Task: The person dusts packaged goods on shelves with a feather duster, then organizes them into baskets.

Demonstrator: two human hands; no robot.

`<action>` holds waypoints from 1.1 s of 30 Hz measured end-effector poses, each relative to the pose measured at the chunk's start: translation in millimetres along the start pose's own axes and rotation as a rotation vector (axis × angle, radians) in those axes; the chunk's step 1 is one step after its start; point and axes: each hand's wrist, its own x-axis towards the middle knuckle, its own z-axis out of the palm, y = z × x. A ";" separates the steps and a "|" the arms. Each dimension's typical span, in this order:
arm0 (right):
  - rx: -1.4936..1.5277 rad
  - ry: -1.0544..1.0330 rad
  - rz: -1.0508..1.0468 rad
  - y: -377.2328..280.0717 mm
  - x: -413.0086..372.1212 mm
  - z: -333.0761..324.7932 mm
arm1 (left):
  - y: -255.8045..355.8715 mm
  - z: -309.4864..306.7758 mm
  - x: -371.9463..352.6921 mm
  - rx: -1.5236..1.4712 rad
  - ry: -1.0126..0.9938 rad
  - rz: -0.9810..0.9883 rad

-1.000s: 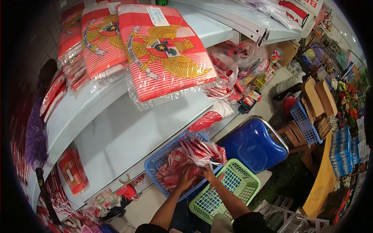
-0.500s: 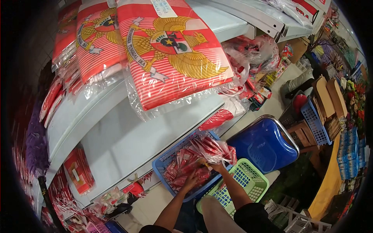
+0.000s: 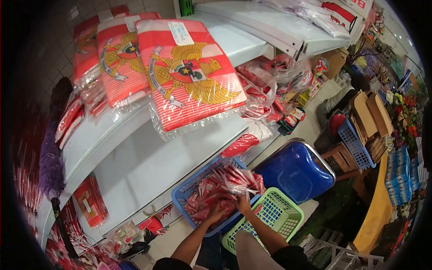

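Observation:
Inside a blue plastic basket (image 3: 179, 194) lie many red-and-white plastic-wrapped packets (image 3: 194, 202). My left hand (image 3: 217, 213) reaches down among them, its fingertips blurred against the red plastic. My right hand (image 3: 243, 205) is at the lower end of a bunch of clear-wrapped red-and-white packets (image 3: 238, 180), its fingers closed on the bunch. That bunch stands fanned out above the others and reaches over the basket's right side. Right of the blue basket, under my right forearm, is a light green basket (image 3: 294, 213).
A blue chair seat or back (image 3: 292, 171) stands beyond the green basket. White shelves (image 3: 157, 157) run along the left, with packaged red-and-white eagle prints (image 3: 189, 76) jutting out on top. A purple feather duster (image 3: 50, 171) hangs at far left. Cardboard boxes (image 3: 363, 114) stand at the right.
The view has shifted, so the shelf and baskets sit slightly differently in frame. My right hand has moved a little down and left along the bunch; my left hand stays among the packets.

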 end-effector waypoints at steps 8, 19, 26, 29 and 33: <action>0.326 -0.137 0.215 -95.6 -8.0 -96.4 | 91.9 -40.0 -42.3 0.320 0.262 -0.056; 0.823 -0.329 0.265 -238.6 105.2 -258.9 | 281.8 -66.8 -115.7 -0.778 -0.127 -0.112; 0.666 -0.468 -0.043 -331.9 143.8 -300.5 | 393.3 -53.3 -172.5 -1.001 -0.568 0.062; 0.553 -0.427 -0.148 -364.3 150.5 -293.4 | 453.6 -22.8 -241.5 -0.760 -0.396 0.246; 0.414 -0.282 -0.260 -411.0 155.7 -288.7 | 476.2 -32.7 -279.6 -1.046 -0.602 0.295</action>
